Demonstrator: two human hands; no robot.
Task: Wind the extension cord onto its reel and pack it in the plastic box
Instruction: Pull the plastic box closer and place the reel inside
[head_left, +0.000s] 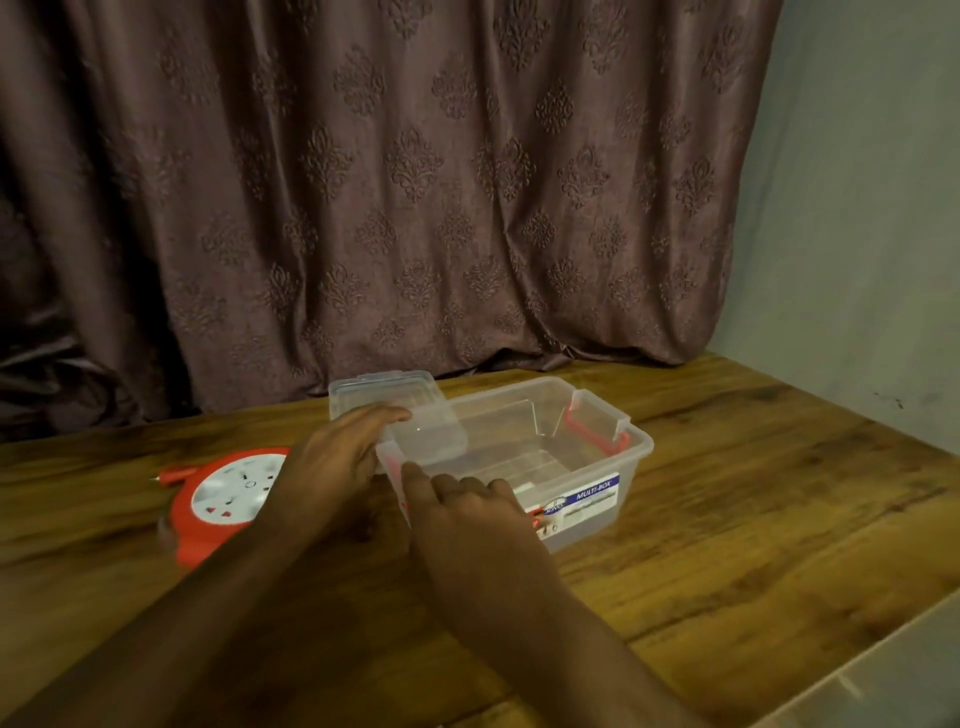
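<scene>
A clear plastic box (597, 470) with red latches and a blue label stands open and empty in the middle of the wooden table. Its clear lid (395, 410) leans over the box's back-left corner. My left hand (332, 462) rests on the lid's near edge, fingers stretched over it. My right hand (467, 512) lies against the box's front-left wall, fingers together. The red and white extension cord reel (223, 499) lies flat on the table to the left of the box, partly hidden by my left forearm. No loose cord shows.
A brown patterned curtain (389, 182) hangs behind the wooden table (753, 519). A pale wall (857, 208) stands at the right. The table's front-right edge runs diagonally at the lower right.
</scene>
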